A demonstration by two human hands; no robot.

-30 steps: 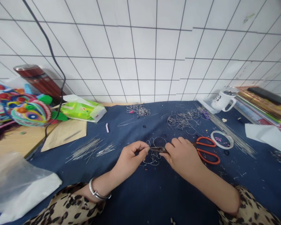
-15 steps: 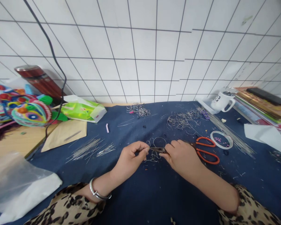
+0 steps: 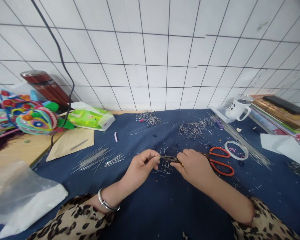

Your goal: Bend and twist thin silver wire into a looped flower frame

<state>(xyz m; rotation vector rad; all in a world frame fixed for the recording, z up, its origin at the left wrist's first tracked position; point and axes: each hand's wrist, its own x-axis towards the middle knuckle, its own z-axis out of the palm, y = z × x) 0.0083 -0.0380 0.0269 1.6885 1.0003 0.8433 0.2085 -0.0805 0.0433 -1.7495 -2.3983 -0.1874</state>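
My right hand (image 3: pixel 193 165) is wrapped round a pair of pliers (image 3: pixel 169 158), whose jaws point left. At the jaw tips, my left hand (image 3: pixel 146 163) pinches a thin piece of wire; most of it is hidden by the fingers. Beneath the pliers, several bent wire pieces (image 3: pixel 166 168) and a thin loop lie on the dark blue cloth (image 3: pixel 150 206). Scissors with orange handles (image 3: pixel 221 167) rest just right of my right hand, their blades partly hidden behind it.
Straight wires (image 3: pixel 92 160) lie at left, longer ones (image 3: pixel 250 146) at right. Tangled wire (image 3: pixel 196 128) sits farther back. Around them are a round dish of pink beads (image 3: pixel 245 152), a white mug (image 3: pixel 238 108), stacked books (image 3: pixel 277 116), a plastic bag (image 3: pixel 22 196) and a red-brown flask (image 3: pixel 47 88).
The camera view has shifted slightly, so the scene sits a little farther right. Both hands keep nearly the same pose at the pliers.
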